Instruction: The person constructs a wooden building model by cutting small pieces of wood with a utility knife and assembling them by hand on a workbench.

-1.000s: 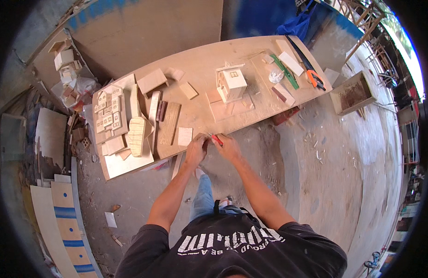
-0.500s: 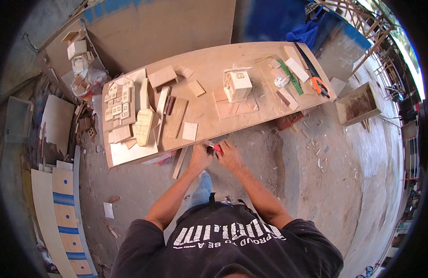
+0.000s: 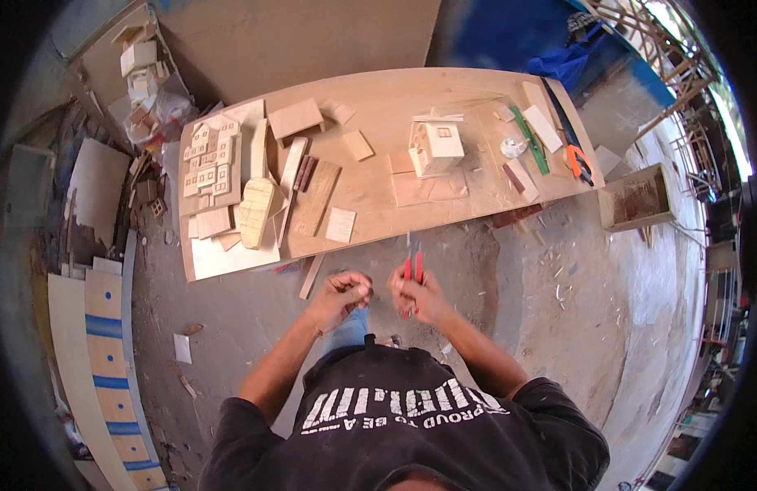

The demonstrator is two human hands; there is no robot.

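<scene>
My right hand (image 3: 419, 296) is closed around a red-handled tool (image 3: 418, 266) with a slim metal tip that points toward the table; its exact kind is unclear. To its left, apart from it, my left hand (image 3: 341, 296) has curled fingers, with thumb and forefinger pressed together. Anything pinched there is too small to make out. Both hands are in front of the near edge of a wooden table (image 3: 313, 262). A small square wood piece (image 3: 341, 224) lies closest to them on it. Farther back stands a small wooden model house (image 3: 438, 150) on thin boards.
A flat wooden house model (image 3: 212, 164) and wood strips (image 3: 316, 202) occupy the table's left. On its right lie an orange-handled saw (image 3: 578, 160), a green strip (image 3: 530, 139) and a crumpled clear wrapper (image 3: 513, 147). A wooden box (image 3: 636, 199) stands beyond the right end.
My hands have separated and drawn back from the table edge. The red-handled tool has turned upright in my right hand, away from my left hand. The view has shifted slightly.
</scene>
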